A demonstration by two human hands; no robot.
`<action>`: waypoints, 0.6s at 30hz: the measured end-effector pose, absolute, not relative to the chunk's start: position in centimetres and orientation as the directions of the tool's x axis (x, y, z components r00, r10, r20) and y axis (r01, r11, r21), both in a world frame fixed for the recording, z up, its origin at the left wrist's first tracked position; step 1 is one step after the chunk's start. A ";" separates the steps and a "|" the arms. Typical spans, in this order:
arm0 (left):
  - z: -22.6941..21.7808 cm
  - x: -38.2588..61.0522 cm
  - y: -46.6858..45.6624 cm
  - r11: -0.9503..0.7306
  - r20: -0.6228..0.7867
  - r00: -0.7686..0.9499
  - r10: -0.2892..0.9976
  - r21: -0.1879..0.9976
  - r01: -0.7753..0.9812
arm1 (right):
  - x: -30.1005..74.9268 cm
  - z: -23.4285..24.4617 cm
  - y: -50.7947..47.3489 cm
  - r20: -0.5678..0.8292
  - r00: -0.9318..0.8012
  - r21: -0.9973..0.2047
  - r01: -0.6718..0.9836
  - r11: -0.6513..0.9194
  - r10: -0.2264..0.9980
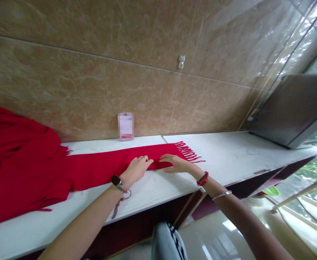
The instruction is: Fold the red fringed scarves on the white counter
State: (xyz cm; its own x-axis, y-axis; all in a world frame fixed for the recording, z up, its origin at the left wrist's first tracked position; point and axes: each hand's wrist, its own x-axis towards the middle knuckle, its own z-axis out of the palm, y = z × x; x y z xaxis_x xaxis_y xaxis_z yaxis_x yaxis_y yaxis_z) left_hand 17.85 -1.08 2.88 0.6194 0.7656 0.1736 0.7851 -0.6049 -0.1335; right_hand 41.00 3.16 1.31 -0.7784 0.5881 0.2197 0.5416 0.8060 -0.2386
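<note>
A red scarf point(98, 168) lies in a long flat strip along a white countertop point(142, 195), with its fringe point(187, 151) spread at the right end. My left hand point(137, 169) rests on the scarf's near edge, thumb apart from the fingers, which point toward the wall. To its right, my right hand point(176, 164) touches the strip near the fringed end, its fingers stretched leftward and its thumb on the near edge. Both hands look open, though some of the left fingertips are hard to make out.
A bunched heap of red cloth point(17, 162) covers the counter's left part. A small card or box point(126, 126), blurred, leans against the brown tiled wall point(93, 90). At the far right stands a dark grey appliance point(290, 108). Below the counter are open dark shelves point(245, 189).
</note>
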 end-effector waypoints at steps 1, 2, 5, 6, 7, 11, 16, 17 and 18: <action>2.8 18.0 -1.0 -0.598 0.189 0.611 0.769 -0.126 0.792 | 40.5 1.2 2.4 0.246 -0.769 -0.212 0.551 0.807 0.590; 2.8 18.1 -0.8 -0.594 0.199 0.606 0.770 -0.121 0.795 | 40.0 1.0 1.8 0.272 -0.754 -0.183 0.569 0.801 0.598; 2.6 18.3 -0.5 -0.603 0.225 0.613 0.758 -0.119 0.789 | 38.7 0.4 1.0 0.328 -0.699 -0.083 0.648 0.757 0.635; 2.6 18.3 -0.4 -0.605 0.231 0.615 0.754 -0.119 0.787 | 38.4 0.2 1.0 0.325 -0.687 -0.049 0.674 0.737 0.650; 2.5 18.3 -0.4 -0.607 0.237 0.616 0.751 -0.120 0.786 | 38.1 0.1 1.1 0.314 -0.676 -0.016 0.698 0.716 0.667; 2.4 18.4 -0.5 -0.635 0.242 0.644 0.726 -0.125 0.763 | 37.8 0.0 1.5 0.290 -0.632 0.067 0.762 0.644 0.718; 2.5 18.7 -0.8 -0.665 0.241 0.675 0.697 -0.133 0.735 | 38.7 0.0 1.3 0.314 -0.600 0.069 0.788 0.612 0.736; 2.5 18.6 -0.8 -0.669 0.243 0.679 0.693 -0.136 0.731 | 39.1 -0.1 1.3 0.317 -0.594 0.071 0.792 0.606 0.739; 2.5 18.6 -0.8 -0.675 0.245 0.685 0.686 -0.137 0.725 | 39.7 -0.2 1.3 0.319 -0.588 0.080 0.798 0.597 0.743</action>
State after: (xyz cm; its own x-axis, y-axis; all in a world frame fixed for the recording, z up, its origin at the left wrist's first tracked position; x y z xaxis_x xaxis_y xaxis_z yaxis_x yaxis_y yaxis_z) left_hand 18.56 -0.78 2.46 0.6848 0.6863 0.2449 0.7252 -0.6747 -0.1374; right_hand 39.71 1.34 -0.16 -0.5883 0.7429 0.3192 0.7979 0.5974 0.0803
